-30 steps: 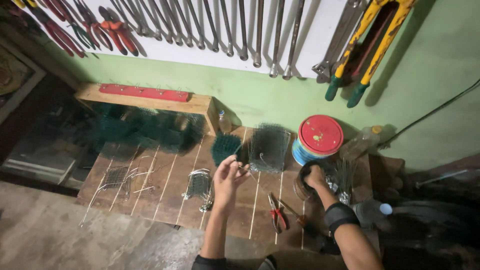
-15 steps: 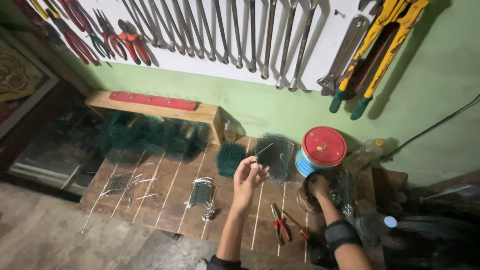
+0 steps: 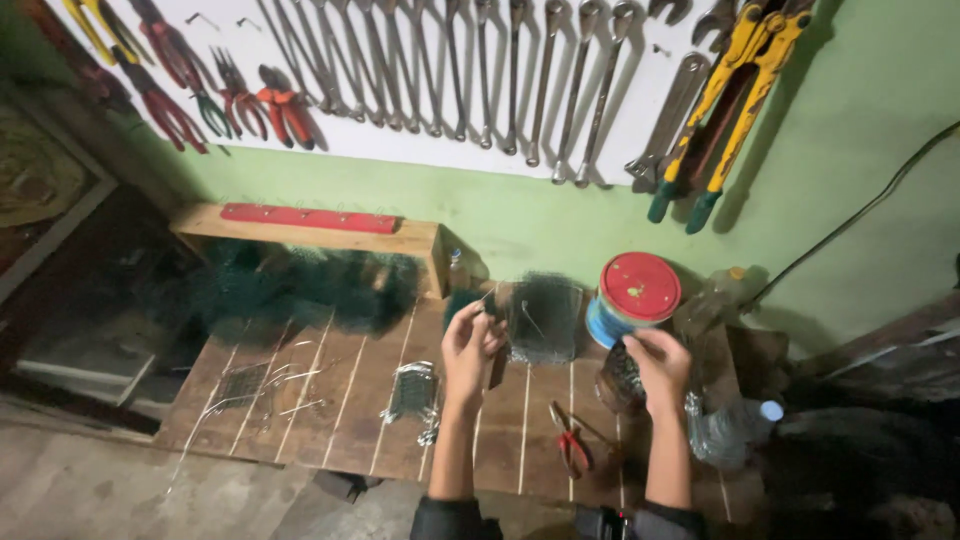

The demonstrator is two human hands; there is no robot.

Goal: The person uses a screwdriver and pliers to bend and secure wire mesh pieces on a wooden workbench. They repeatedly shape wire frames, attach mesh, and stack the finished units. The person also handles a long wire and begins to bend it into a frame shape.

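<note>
Left hand point(image 3: 470, 345) raised over the wooden bench point(image 3: 330, 400), fingers curled, pinching a thin wire point(image 3: 484, 298) at its tip; grip looks closed on the wire, but it is blurred. Right hand point(image 3: 655, 365) curled around a small mesh roll point(image 3: 618, 378), fingers wrapped on its top edge. The wire sits between the hands, just in front of a dark green mesh panel point(image 3: 543, 318) standing near the wall.

Judgement: keep the wire pinched close to its end and keep the roll steady so the tip meets a mesh opening cleanly.

Outward: red-lidded wire spool point(image 3: 637, 296) beside the right hand, red-handled pliers point(image 3: 570, 445) between the forearms, bundle of cut wires point(image 3: 412, 392) to the left.

Hard to tell: wire length, roll's lower half, clear bottle point(image 3: 730, 430) contents. Wall tools cut off at top.
</note>
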